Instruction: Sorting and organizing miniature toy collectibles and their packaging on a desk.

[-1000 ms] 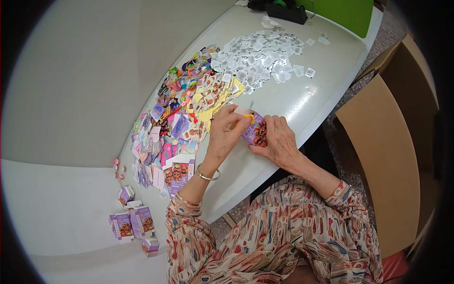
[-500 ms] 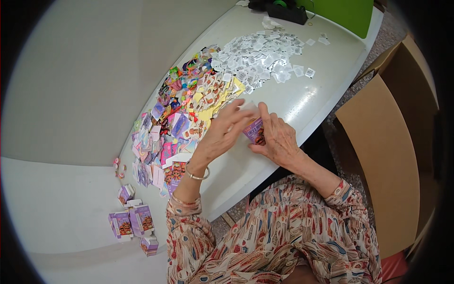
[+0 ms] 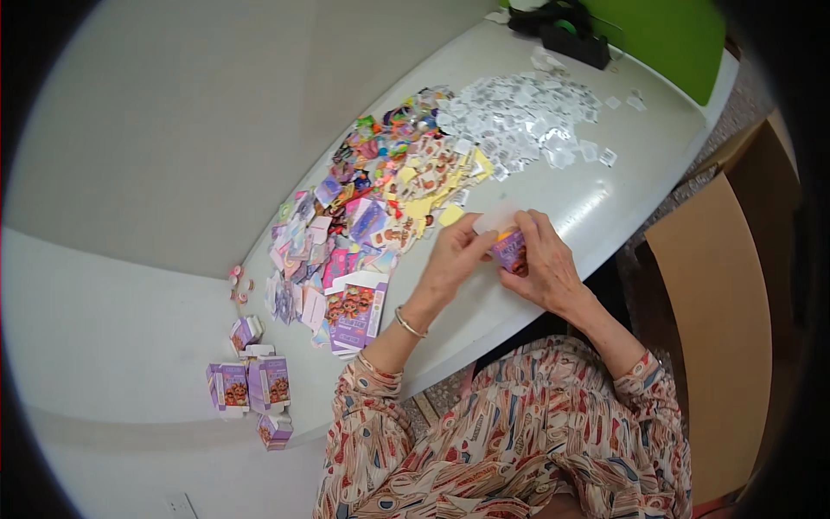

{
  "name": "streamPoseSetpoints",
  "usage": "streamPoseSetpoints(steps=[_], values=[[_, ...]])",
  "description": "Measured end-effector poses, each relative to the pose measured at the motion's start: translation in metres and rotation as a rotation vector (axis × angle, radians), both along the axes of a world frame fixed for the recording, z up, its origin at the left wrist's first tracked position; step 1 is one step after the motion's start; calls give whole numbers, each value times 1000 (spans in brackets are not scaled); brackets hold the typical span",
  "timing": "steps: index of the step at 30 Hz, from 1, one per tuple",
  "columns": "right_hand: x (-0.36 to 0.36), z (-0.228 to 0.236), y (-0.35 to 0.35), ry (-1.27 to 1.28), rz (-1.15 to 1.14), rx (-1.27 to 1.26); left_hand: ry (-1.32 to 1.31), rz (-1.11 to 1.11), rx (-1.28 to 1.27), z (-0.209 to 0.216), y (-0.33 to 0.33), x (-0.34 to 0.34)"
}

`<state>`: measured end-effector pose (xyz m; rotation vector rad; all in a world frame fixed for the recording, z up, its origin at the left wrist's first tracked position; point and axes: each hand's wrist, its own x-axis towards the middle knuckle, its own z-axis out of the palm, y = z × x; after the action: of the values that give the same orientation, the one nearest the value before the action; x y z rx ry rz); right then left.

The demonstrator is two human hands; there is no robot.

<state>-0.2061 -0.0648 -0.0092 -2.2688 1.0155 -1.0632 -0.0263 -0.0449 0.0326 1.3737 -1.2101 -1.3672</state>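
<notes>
My right hand (image 3: 552, 270) grips a small purple printed box (image 3: 512, 253) above the near part of the white table. My left hand (image 3: 451, 259), with a bangle on its wrist, closes its thumb and fingers on a pale, thin piece (image 3: 493, 221) at the box's upper end. Whether that piece is a flap of the box or a separate sheet, I cannot tell. Left of my left wrist lies a flattened purple box (image 3: 354, 316). Beyond my hands are yellow-backed printed sheets (image 3: 450, 164) and a heap of small white square packets (image 3: 527, 117).
Colourful small toys in bags (image 3: 372, 143) and pastel cards (image 3: 298, 251) spread along the table's far left side. Several purple boxes (image 3: 268, 385) sit at the left end. A black tape dispenser (image 3: 575, 43) stands at the back. An open cardboard carton (image 3: 713, 329) is on my right.
My left hand's fingers have gone from spread above the box to pinched at its upper end. My right hand still holds the box. The whole view has shifted.
</notes>
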Motion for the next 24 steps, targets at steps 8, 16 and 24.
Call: streamPoseSetpoints(steps=[8,16,24], values=[[-2,-8,-2,-109,-11,109,-445,-100,-508,-9,23,-12],[0,1,-7,-14,11,-9,-81,75,-165,-3,10,-11],[-5,2,-5,13,53,-13,-255,52,-122,-3,8,-10]])
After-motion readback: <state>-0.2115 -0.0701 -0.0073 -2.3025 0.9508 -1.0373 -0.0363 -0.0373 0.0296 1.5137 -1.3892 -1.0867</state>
